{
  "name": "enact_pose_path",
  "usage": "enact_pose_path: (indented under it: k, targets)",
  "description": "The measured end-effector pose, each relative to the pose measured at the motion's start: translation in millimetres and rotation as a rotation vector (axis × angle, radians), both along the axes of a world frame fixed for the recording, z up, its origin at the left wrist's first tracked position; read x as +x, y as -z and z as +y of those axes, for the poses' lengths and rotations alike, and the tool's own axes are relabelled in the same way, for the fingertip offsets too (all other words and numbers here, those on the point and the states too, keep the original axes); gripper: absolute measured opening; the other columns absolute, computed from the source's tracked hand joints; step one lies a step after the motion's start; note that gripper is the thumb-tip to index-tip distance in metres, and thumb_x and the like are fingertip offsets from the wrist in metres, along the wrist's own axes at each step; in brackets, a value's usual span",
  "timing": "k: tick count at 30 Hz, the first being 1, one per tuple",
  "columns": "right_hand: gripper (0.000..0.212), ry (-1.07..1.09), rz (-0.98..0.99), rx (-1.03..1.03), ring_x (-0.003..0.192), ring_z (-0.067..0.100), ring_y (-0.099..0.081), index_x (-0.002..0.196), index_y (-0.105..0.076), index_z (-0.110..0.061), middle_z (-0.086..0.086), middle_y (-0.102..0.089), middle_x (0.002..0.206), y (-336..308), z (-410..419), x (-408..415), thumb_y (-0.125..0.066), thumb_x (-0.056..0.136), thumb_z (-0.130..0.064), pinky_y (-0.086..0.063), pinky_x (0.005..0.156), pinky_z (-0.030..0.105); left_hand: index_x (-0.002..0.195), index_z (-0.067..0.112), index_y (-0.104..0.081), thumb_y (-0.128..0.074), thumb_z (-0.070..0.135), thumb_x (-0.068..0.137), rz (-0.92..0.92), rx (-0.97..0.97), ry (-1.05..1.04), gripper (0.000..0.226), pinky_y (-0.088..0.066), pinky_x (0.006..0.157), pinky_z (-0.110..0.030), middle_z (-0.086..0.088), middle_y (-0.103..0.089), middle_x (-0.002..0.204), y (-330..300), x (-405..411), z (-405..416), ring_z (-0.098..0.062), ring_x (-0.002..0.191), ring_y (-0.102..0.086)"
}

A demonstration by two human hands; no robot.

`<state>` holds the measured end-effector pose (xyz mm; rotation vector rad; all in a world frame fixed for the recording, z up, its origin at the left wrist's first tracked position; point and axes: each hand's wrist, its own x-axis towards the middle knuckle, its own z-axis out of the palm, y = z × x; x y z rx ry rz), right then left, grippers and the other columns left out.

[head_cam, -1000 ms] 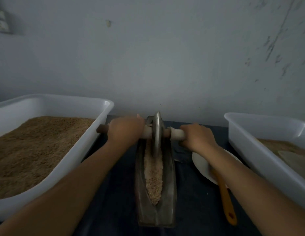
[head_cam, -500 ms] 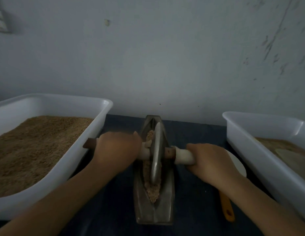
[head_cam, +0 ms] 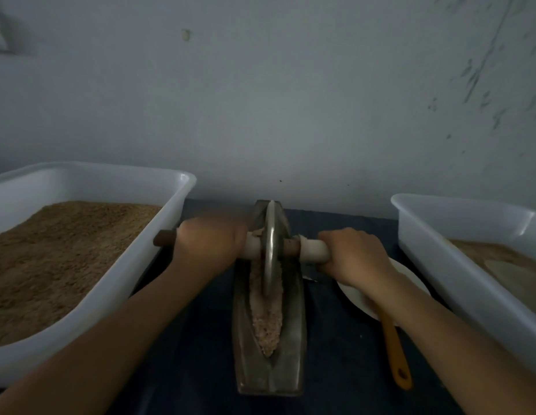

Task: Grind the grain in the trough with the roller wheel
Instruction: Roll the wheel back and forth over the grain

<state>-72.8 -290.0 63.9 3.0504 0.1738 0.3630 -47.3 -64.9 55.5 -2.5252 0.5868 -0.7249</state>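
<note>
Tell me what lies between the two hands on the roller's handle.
In the head view, the metal wheel stands upright between the left hand and the right hand, set down in the trough on the grain.

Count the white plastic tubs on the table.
2. One white tub stands left of the trough, filled with brown grain; the other white tub stands at the right, partly cut off by the frame edge.

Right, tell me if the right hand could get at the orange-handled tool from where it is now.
Probably yes. The right hand is closed on the roller handle, so it must let go first. The orange-handled tool lies just below its forearm, beside the trough, with nothing covering the handle.
</note>
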Motion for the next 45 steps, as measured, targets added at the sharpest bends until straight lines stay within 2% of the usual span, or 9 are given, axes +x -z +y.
enact_pose_path:
  k: [7, 19, 22, 26, 30, 33, 40, 43, 45]
  targets:
    - [0.012, 0.023, -0.035, -0.018, 0.079, 0.023, -0.056, 0.079, -0.049, -0.027, 0.0, -0.062, 0.091, -4.6, -2.8, 42.1, -0.061, 0.078, -0.03, -0.022, 0.049, 0.027, 0.139, 0.004, -0.025, -0.032, 0.011, 0.097, -0.011, -0.103, -0.066, 0.042, -0.04, 0.062, -0.033, -0.014, -0.06, 0.106, 3.1, 48.9, -9.4, -0.028, 0.088, -0.061]
    - [0.016, -0.021, -0.051, -0.015, 0.082, 0.015, -0.056, 0.095, -0.052, -0.028, -0.007, -0.061, 0.092, 2.8, 3.0, -20.7, -0.055, 0.085, -0.04, -0.028, 0.058, 0.028, 0.133, 0.001, -0.03, -0.044, 0.017, 0.093, 0.04, -0.046, 0.048, 0.046, -0.036, 0.055, -0.028, -0.011, -0.06, 0.094, 5.7, -6.6, 5.4, -0.023, 0.073, -0.059]
    - [0.015, -0.026, 0.028, 0.021, 0.083, 0.011, -0.054, 0.095, -0.049, -0.027, -0.009, -0.056, 0.091, -0.3, 4.9, -48.0, -0.053, 0.087, -0.04, -0.031, 0.063, 0.026, 0.096, -0.004, -0.06, -0.071, 0.011, 0.072, 0.007, -0.177, 0.212, 0.03, -0.035, 0.041, -0.023, -0.01, -0.054, 0.054, 1.1, -33.5, 11.6, -0.021, 0.039, -0.047]
    - [0.021, -0.056, 0.102, 0.014, 0.088, 0.006, -0.049, 0.107, -0.05, -0.025, -0.009, -0.052, 0.102, -5.1, 4.4, -64.6, -0.051, 0.09, -0.037, -0.028, 0.07, 0.018, 0.063, 0.002, -0.056, -0.083, 0.002, 0.056, 0.023, -0.32, 0.33, 0.028, -0.035, 0.025, -0.021, -0.002, -0.041, 0.036, -5.6, -51.0, 14.2, -0.014, 0.023, -0.035]
    - [0.008, -0.066, 0.129, -0.009, 0.082, 0.008, -0.051, 0.091, -0.048, -0.032, -0.009, -0.055, 0.097, -9.4, 5.3, -57.6, -0.054, 0.088, -0.037, -0.026, 0.057, 0.018, 0.089, -0.008, -0.061, -0.084, 0.004, 0.053, 0.052, -0.182, 0.247, 0.044, -0.041, 0.032, -0.026, -0.01, -0.05, 0.046, 0.8, -41.7, 14.5, -0.02, 0.031, -0.045]
    - [0.022, -0.038, 0.069, -0.007, 0.069, 0.01, -0.047, 0.071, -0.039, -0.033, -0.01, -0.053, 0.079, -4.0, 2.1, -36.3, -0.056, 0.084, -0.04, -0.027, 0.051, 0.023, 0.13, -0.003, -0.035, -0.053, 0.015, 0.088, -0.002, -0.078, 0.112, 0.049, -0.041, 0.056, -0.028, -0.012, -0.061, 0.087, 3.6, -23.4, 8.6, -0.023, 0.068, -0.06]
    - [0.016, 0.002, -0.055, -0.027, 0.08, 0.021, -0.058, 0.076, -0.046, -0.029, -0.002, -0.062, 0.089, -2.2, -1.6, 25.0, -0.061, 0.078, -0.034, -0.029, 0.058, 0.028, 0.085, -0.009, -0.067, -0.085, -0.002, 0.042, -0.044, -0.116, 0.041, 0.047, -0.04, 0.036, -0.026, -0.015, -0.054, 0.045, -3.9, 10.3, -3.0, -0.024, 0.032, -0.049]
    - [0.011, -0.008, -0.104, -0.049, 0.078, 0.023, -0.058, 0.075, -0.049, -0.026, 0.001, -0.064, 0.089, -6.6, -1.1, 42.8, -0.059, 0.078, -0.029, -0.028, 0.054, 0.026, 0.083, -0.006, -0.069, -0.062, -0.001, 0.073, -0.109, -0.195, 0.024, 0.014, -0.045, 0.039, -0.028, -0.014, -0.057, 0.049, -6.4, 18.5, -8.3, -0.026, 0.038, -0.054]
    - [0.012, -0.013, -0.106, -0.074, 0.072, 0.021, -0.053, 0.074, -0.049, -0.024, 0.002, -0.064, 0.087, -9.3, -0.1, 47.0, -0.059, 0.079, -0.028, -0.026, 0.052, 0.025, 0.089, -0.007, -0.068, -0.028, 0.005, 0.086, -0.091, -0.275, -0.005, 0.042, -0.05, 0.05, -0.034, -0.02, -0.061, 0.06, 0.1, 28.0, -8.3, -0.03, 0.05, -0.06]
